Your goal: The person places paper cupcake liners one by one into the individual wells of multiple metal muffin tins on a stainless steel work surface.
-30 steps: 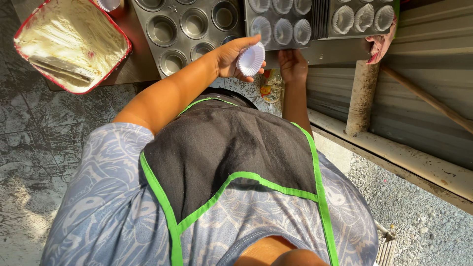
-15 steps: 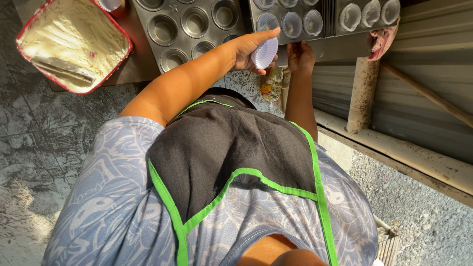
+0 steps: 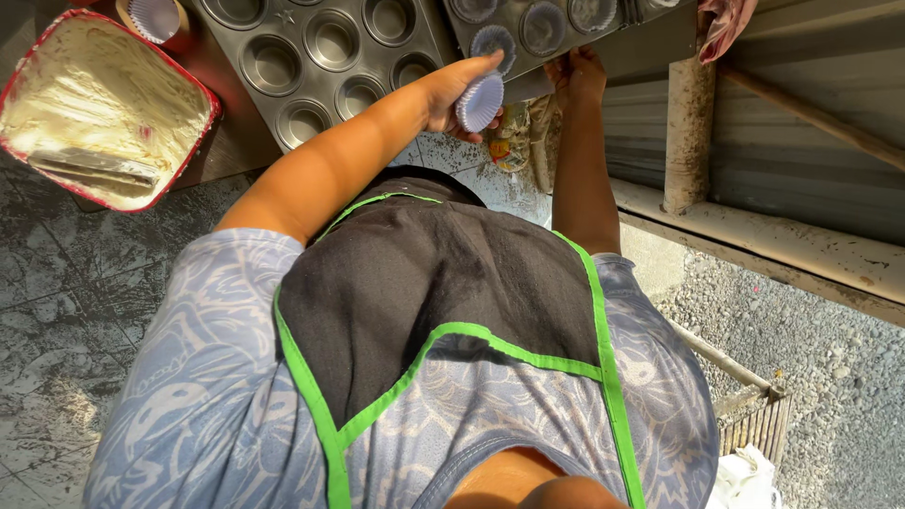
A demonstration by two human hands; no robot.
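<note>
My left hand (image 3: 451,87) reaches forward and pinches a white paper cupcake liner (image 3: 481,102), held just below the near edge of the right muffin tin (image 3: 650,8). That tin has paper liners (image 3: 496,40) sitting in several of its cups. My right hand (image 3: 577,75) grips the tin's near edge from below. Left of it lies a second muffin tin (image 3: 283,24) with bare metal cups. My grey-blue patterned shirt and black apron with green trim fill the lower frame.
A red-rimmed tub of pale batter (image 3: 19,66) with a spatula (image 3: 90,170) in it sits at the far left. Behind it is a stack of liners (image 3: 156,17). A wooden post (image 3: 688,132), a pink cloth (image 3: 726,24), gravel and a crate (image 3: 754,419) lie to the right.
My left hand has carried the liner up and right, closer to the right tin's lined cups. My right hand stays on the tin's edge. The view has shifted slightly.
</note>
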